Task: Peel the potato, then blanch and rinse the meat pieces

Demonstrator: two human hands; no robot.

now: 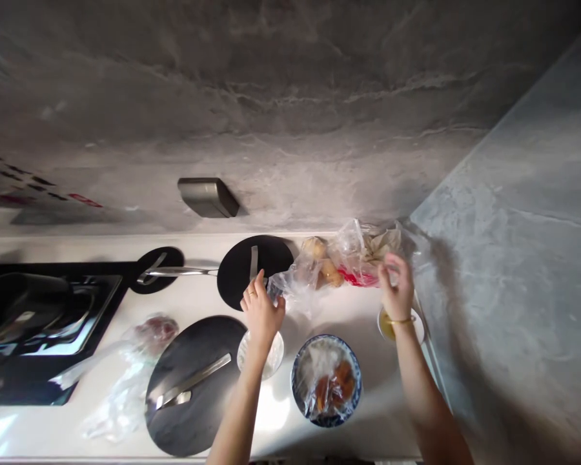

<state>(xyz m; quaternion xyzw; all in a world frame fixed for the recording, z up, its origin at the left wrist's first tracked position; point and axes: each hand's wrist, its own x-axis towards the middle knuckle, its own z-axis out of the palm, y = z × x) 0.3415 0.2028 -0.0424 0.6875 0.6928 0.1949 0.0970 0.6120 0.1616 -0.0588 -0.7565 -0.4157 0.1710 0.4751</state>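
My left hand is above the counter beside the end of a clear plastic bag, thumb spread from the fingers, nothing visibly gripped. Whether it touches the bag I cannot tell. Several round yellowish-brown items, perhaps potatoes, show through the plastic. At the bag cluster's right end, my right hand has its thumb and fingers apart, close to a crumpled bag with red on it. Under my left wrist sits a white bowl. A small dish with something yellow is partly hidden by my right wrist.
A blue-patterned bowl holds orange-brown food under plastic wrap. A large dark round lid or board carries a knife. Dark round lids stand at the back. On the left are a stove and bagged reddish food.
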